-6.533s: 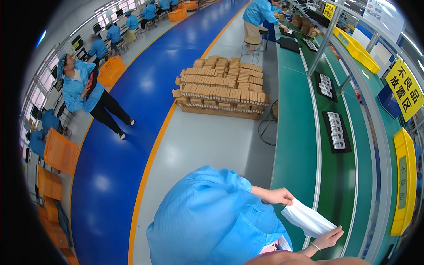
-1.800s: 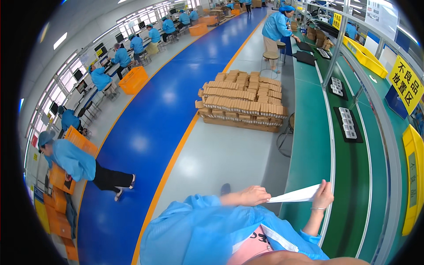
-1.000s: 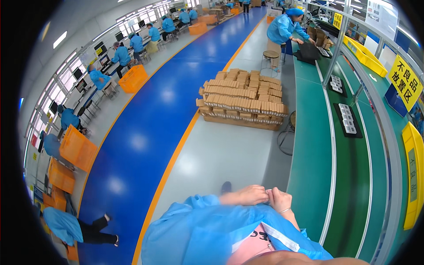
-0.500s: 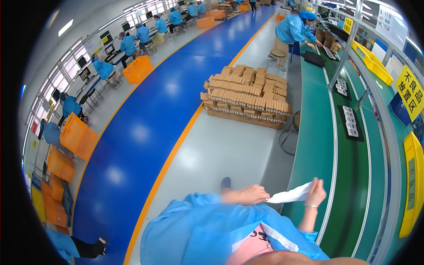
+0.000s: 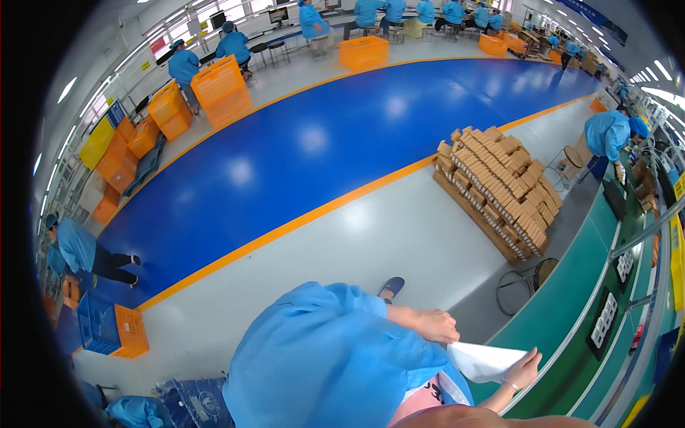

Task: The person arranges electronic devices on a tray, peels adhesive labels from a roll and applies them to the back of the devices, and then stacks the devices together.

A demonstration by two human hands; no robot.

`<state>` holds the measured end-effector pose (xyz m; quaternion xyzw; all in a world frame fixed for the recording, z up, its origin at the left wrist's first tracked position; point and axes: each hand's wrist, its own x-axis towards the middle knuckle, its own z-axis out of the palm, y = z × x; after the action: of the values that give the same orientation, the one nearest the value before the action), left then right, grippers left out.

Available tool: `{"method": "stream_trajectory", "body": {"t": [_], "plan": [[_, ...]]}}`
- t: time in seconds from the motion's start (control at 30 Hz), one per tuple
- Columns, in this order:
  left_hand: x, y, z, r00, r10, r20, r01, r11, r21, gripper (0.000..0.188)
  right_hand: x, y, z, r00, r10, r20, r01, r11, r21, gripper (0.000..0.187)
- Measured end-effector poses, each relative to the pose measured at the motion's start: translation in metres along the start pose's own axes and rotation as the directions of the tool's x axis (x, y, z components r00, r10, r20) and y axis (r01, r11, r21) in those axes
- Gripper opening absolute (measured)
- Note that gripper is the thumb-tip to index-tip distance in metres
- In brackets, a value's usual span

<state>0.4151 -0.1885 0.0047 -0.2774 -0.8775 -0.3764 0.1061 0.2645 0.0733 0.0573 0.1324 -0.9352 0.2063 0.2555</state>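
- white bag (image 5: pixel 485 359) stretched between both hands, long axis running left-right
- left hand (image 5: pixel 435 325) pinches its near end
- right hand (image 5: pixel 523 367) fingers grip the far end

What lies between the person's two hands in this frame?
In the head view, a white sheet or bag spans the gap: the left hand pinches its upper corner and the right hand holds its far edge, above the green conveyor bench.
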Motion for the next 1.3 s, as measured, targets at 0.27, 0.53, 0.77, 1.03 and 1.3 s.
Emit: {"method": "stream_trajectory", "body": {"t": [0.27,0.53,0.77,1.03,1.3], "plan": [[-0.043,-0.008,-0.011,0.965,-0.262,0.033,0.256,0.959,0.125,0.017,-0.026,-0.126,0.056,0.833,-0.534,0.143,0.469,0.82,0.329,0.027],[-0.022,-0.002,-0.02,0.915,-0.382,0.132,0.365,0.921,0.136,0.015,0.003,-0.008,0.039,0.999,0.017,0.051,-0.024,0.991,0.133,0.037],[0.025,-0.009,0.019,0.988,0.091,0.125,-0.097,0.994,0.043,0.011,-0.028,0.031,-0.01,0.971,0.14,-0.195,-0.145,0.989,-0.009,0.036],[0.078,0.001,0.039,0.811,0.331,0.483,-0.291,0.944,-0.159,0.012,-0.141,0.076,-0.05,0.808,0.448,-0.382,-0.525,0.842,-0.125,0.029],[0.177,0.064,0.097,0.536,0.583,0.611,-0.442,0.81,-0.385,0.008,-0.19,0.103,-0.123,0.493,0.813,-0.31,-0.869,0.475,-0.135,0.017]]}}
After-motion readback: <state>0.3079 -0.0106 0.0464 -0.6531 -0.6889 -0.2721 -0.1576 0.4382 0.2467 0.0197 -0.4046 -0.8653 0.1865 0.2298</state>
